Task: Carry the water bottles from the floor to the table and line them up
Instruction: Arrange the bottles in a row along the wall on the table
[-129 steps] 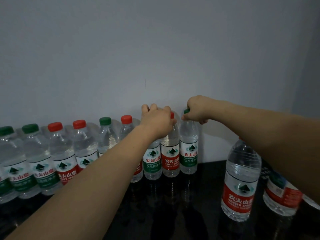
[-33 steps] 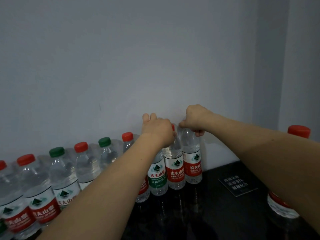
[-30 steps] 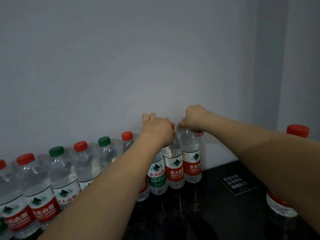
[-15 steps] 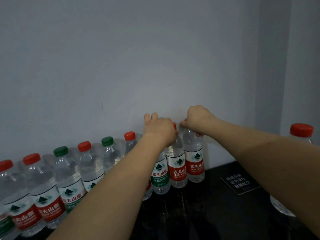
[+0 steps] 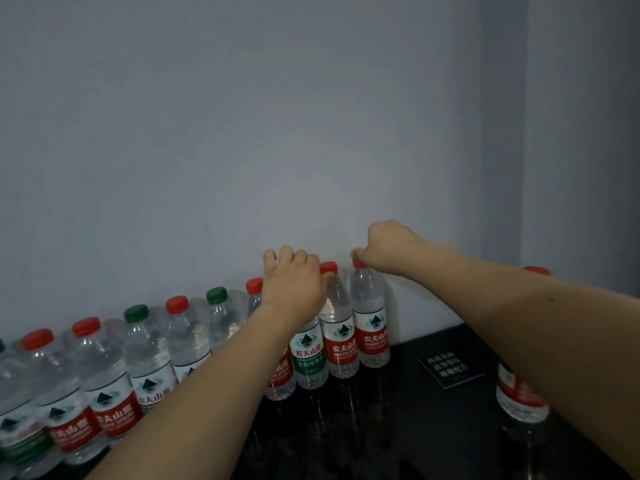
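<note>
A row of clear water bottles with red and green caps stands along the wall on the glossy black table. My left hand curls over the top of a green-label bottle near the row's right end and hides its cap. Beside it stands a red-label bottle with its red cap showing. My right hand is curled at the red cap of the end bottle, fingertips on the cap, most of which shows below them.
A separate red-label bottle stands on the table at the right, partly behind my right forearm. A small black sign card lies flat between it and the row. The grey wall runs close behind the bottles, with a corner at the right.
My right hand has risen a little off the end bottle, so its red cap now shows. My left hand has stayed on the green-label bottle. The view has shifted slightly.
</note>
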Tool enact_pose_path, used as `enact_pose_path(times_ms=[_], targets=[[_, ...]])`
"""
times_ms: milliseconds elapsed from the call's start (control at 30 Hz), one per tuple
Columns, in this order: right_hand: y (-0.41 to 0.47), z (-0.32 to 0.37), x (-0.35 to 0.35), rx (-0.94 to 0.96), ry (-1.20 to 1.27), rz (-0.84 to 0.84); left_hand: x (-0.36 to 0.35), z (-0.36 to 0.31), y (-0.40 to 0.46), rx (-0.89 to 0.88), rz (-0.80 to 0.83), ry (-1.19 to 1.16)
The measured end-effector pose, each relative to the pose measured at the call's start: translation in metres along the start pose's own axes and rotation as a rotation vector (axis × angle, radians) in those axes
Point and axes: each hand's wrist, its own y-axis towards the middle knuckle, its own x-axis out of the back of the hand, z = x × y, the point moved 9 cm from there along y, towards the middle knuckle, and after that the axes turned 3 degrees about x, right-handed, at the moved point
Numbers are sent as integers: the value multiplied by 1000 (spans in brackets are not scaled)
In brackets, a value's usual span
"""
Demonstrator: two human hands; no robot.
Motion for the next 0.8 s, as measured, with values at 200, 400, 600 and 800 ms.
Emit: enact_pose_path(times_ms=[200, 400, 600, 800], targets=[[-59, -26, 57, 34, -93, 88, 54, 6, -43, 31, 10, -33], [-112, -69, 85, 2, -98, 106, 93, -31, -83, 2, 151, -177], [-145, -108, 88, -22, -31, 109, 116, -88, -113, -74, 236, -306], [-145, -144, 72, -37, -12, 138, 114, -140, -126, -131, 356, -411]])
